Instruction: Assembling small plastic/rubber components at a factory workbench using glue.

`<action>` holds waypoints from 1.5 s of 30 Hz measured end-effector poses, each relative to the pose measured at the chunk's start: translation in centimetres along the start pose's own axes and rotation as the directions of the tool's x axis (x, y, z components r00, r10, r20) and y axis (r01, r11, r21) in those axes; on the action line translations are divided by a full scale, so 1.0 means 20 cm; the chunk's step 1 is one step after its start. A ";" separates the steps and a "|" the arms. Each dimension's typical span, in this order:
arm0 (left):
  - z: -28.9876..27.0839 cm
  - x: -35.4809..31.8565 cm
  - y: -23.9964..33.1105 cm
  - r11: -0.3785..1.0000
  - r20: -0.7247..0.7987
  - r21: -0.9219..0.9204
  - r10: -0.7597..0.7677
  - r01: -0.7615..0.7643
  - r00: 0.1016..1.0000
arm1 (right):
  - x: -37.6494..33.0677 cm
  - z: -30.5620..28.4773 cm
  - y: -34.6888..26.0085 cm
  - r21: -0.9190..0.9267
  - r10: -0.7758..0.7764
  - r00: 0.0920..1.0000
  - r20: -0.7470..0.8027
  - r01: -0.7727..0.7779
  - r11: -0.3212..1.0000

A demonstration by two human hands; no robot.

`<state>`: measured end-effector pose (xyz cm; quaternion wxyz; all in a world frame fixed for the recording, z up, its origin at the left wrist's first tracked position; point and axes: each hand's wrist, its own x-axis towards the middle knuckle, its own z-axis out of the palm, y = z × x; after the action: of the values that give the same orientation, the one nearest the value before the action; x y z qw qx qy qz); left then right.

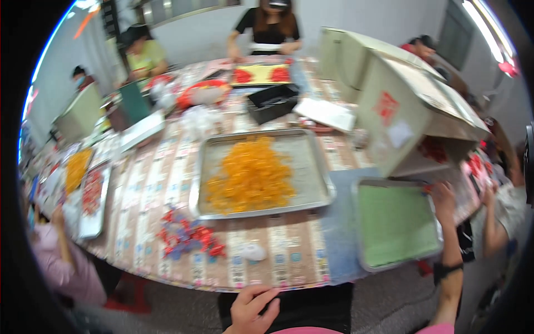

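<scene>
The tilted cardboard box (414,111) is steadied by the right hand (443,200) over the green-lined tray (396,222) — the left hand (251,309), loosely curled and holding nothing, is rested near the table edge (222,286).

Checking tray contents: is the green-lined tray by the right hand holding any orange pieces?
No, the green-lined tray shows only bare green; the orange pieces lie in the middle tray.

Far right on my bench (311,261): tipped pale cardboard carton (414,111) bearing a red mark (386,107) and a white label (401,133). Second carton (339,53) behind. Black open box (272,102) centre-far.
</scene>
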<state>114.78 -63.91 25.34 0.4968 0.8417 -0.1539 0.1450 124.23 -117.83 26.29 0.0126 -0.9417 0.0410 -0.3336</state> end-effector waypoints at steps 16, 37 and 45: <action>-0.27 0.19 -0.36 0.928 -0.295 0.371 0.076 0.041 0.952 | -0.32 -0.02 -2.04 0.851 -0.250 0.901 0.354 -0.200 0.486; -0.26 0.23 -0.37 0.658 0.083 0.751 -0.012 -0.055 0.996 | -0.49 -0.11 -1.74 0.920 -0.360 0.857 0.368 -0.282 0.271; -0.10 0.08 -0.21 0.506 0.181 -0.729 -0.506 0.460 0.843 | -0.49 -0.16 -1.64 0.920 -0.299 0.879 0.372 -0.306 0.246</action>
<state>117.77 -60.37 23.65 0.8219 0.5645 0.0551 -0.0523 116.94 -84.37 24.32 0.5983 -0.7807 -0.1750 -0.0432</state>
